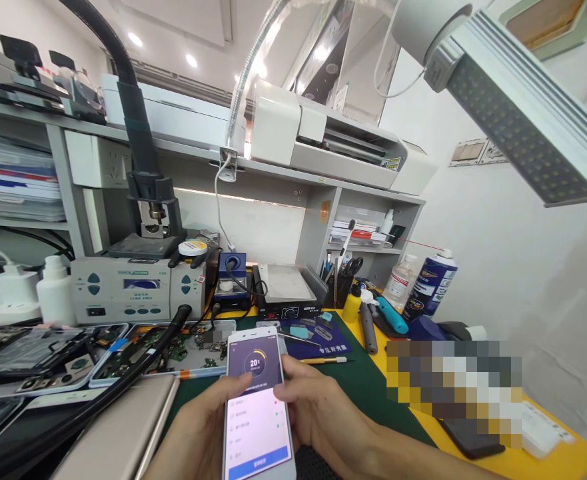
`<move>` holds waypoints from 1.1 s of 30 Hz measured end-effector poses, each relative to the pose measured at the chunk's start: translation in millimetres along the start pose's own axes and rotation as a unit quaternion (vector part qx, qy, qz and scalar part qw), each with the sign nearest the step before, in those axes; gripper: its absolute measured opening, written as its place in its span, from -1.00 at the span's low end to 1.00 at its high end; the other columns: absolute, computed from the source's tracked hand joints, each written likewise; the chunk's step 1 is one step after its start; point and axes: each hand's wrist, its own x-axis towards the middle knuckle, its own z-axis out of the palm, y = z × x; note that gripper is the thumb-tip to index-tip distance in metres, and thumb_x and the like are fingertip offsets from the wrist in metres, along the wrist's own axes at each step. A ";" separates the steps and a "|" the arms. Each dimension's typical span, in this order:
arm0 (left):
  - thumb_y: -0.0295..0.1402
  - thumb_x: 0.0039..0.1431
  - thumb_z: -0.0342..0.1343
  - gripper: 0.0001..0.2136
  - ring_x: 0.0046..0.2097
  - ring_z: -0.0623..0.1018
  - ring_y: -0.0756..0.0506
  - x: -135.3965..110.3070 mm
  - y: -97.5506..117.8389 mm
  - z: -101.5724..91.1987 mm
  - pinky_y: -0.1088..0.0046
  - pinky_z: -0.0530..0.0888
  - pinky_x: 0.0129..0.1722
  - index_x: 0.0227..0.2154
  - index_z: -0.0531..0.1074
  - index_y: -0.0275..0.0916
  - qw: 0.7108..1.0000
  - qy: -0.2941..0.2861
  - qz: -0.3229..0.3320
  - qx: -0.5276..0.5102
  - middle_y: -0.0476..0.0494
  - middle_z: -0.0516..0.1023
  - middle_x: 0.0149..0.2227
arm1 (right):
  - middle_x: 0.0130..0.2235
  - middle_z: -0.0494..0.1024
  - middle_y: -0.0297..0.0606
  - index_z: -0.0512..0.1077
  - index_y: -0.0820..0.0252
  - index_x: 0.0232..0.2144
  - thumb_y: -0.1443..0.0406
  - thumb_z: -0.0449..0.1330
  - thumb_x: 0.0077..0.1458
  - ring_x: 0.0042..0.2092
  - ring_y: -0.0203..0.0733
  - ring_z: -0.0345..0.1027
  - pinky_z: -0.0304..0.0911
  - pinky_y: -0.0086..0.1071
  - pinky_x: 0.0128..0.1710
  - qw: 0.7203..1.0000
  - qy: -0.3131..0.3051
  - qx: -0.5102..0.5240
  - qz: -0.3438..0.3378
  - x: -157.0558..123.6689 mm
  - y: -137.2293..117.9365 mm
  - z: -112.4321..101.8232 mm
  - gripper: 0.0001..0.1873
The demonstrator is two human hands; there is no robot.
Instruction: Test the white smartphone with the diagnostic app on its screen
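A white smartphone (258,427) stands upright between my two hands at the bottom middle, its screen lit. The screen shows a dark top part with a ring around "20%", a white list with small coloured dots, and a blue bar at the bottom. My left hand (204,410) grips the phone's left edge, thumb over the screen. Around the right edge, my right hand (318,403) is closed with its thumb tip at the screen's side. The fingers behind the phone are hidden.
A soldering station (138,287) stands at the left behind trays of circuit boards (173,347). A black hose (98,400) crosses the left side. Behind the phone lie a blue mat (340,337) and a hot plate (288,287). A spray can (430,283) and a lamp (523,120) are at the right.
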 end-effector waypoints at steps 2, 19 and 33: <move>-0.15 0.29 0.05 -0.49 -0.40 0.63 -0.27 -0.5 0.0 0.6 0.19 0.53 -0.40 0.19 0.30 -0.35 1.000 0.003 -0.003 0.003 -0.26 0.67 -0.39 | -0.35 0.55 -0.29 0.42 0.16 -0.05 0.18 0.19 -0.11 -0.40 -0.22 0.36 0.22 -0.36 -0.35 1.000 0.000 -0.002 0.002 -0.2 0.0 0.6 -0.49; -0.25 0.29 0.06 -0.52 -0.43 0.58 -0.24 -5.3 3.1 11.7 0.24 0.49 -0.46 0.19 0.24 -0.41 0.999 0.023 0.013 0.021 -0.21 0.63 -0.46 | -0.39 0.54 -0.30 0.40 0.18 -0.01 0.19 0.21 -0.09 -0.41 -0.21 0.37 0.21 -0.36 -0.38 1.000 0.001 -0.003 0.002 -0.1 2.6 -1.5 -0.46; -0.25 0.26 0.13 -0.46 -0.41 0.64 -0.27 -1.2 1.1 2.4 0.24 0.54 -0.45 0.23 0.25 -0.38 1.000 -0.014 0.008 -0.004 -0.23 0.67 -0.44 | -0.29 0.60 -0.26 0.39 0.16 0.01 0.25 0.23 -0.13 -0.36 -0.19 0.45 0.23 -0.39 -0.39 1.000 -0.008 -0.002 -0.002 -0.9 1.4 -1.8 -0.43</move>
